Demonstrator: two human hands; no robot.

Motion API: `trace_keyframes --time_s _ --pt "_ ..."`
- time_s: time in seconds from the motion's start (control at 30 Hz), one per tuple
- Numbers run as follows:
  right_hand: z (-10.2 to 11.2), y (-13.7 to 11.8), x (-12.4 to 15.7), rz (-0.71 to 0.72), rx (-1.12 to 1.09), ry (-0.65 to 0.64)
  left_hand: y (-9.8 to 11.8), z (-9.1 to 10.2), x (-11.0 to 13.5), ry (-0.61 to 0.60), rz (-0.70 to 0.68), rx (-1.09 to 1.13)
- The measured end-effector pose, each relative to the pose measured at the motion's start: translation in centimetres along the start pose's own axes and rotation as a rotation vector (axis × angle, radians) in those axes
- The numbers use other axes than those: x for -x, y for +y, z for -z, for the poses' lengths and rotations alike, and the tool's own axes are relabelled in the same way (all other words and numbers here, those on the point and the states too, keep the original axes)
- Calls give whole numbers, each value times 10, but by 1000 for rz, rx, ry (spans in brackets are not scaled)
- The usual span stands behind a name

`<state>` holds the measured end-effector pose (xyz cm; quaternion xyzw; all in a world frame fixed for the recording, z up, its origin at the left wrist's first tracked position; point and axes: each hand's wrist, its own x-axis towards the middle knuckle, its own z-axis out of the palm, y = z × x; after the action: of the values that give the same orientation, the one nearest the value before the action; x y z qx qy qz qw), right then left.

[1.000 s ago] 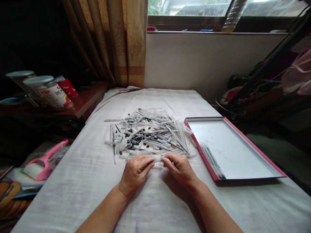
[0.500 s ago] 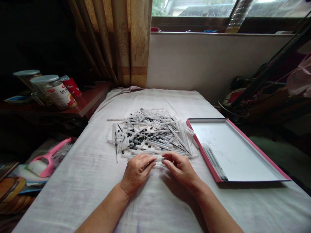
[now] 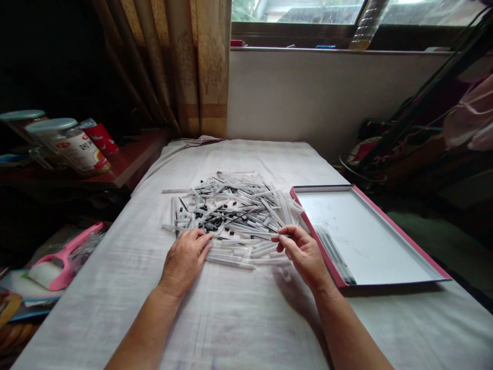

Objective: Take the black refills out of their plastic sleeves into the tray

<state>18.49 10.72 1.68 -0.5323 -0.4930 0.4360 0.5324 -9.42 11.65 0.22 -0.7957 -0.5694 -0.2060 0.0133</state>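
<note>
A heap of clear plastic tubes and small black pieces (image 3: 234, 210) lies on the white cloth (image 3: 239, 318). My left hand (image 3: 185, 259) rests at the heap's near left edge, fingers stretched out flat on the tubes. My right hand (image 3: 304, 254) is at the heap's near right edge, thumb and fingers pinched on a thin tube (image 3: 265, 235) that points left. A few loose tubes (image 3: 231, 262) lie between my hands. Just right of my right hand stands a pink-rimmed white tray (image 3: 321, 246) with several tubes (image 3: 339, 257) laid along its left side.
A wooden shelf at the left bears lidded jars (image 3: 69, 146) and a red can (image 3: 98, 137). A pink lint roller (image 3: 63, 257) lies below it. A curtain (image 3: 185, 67) and window wall are behind; clutter and a dark rod (image 3: 423, 97) stand at the right.
My hands, close together on one tube before, have moved apart: the left went left onto the heap's edge, the right went right and up towards the tray. The camera shifted slightly.
</note>
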Motion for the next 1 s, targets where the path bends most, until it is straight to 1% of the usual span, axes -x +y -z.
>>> trace_keyframes --time_s 0.03,0.1,0.13,0.2,0.27,0.3,0.33,0.4,0.47,0.6,0.77,1.0 --pt "-1 -1 0 -7 -10 6 1 0 0 -31 12 -15" --pt "-4 -1 0 -7 -21 9 4 1 0 -57 23 -18" --pt "-5 -1 1 -6 -26 6 5 2 0 -48 24 -6" --pt "-7 -1 2 -9 -38 -9 6 2 -1 12 29 59" --pt "-7 0 3 -6 -32 -35 7 0 -1 83 72 182" --pt "-7 0 4 5 -17 -50 8 -1 -1 94 113 265" --pt "-7 0 5 21 2 -64 10 -2 -1 83 162 356" --pt "-8 1 7 62 41 -83 14 -5 0 25 249 519" --pt "-10 2 8 105 72 -87 18 -6 1 -6 279 613" --pt "-12 4 9 165 136 -103 24 -5 2 37 239 634" --pt "-12 7 9 207 230 -151 26 -4 2 39 181 654" --pt "-9 9 7 186 266 -178 27 -3 1 37 134 653"
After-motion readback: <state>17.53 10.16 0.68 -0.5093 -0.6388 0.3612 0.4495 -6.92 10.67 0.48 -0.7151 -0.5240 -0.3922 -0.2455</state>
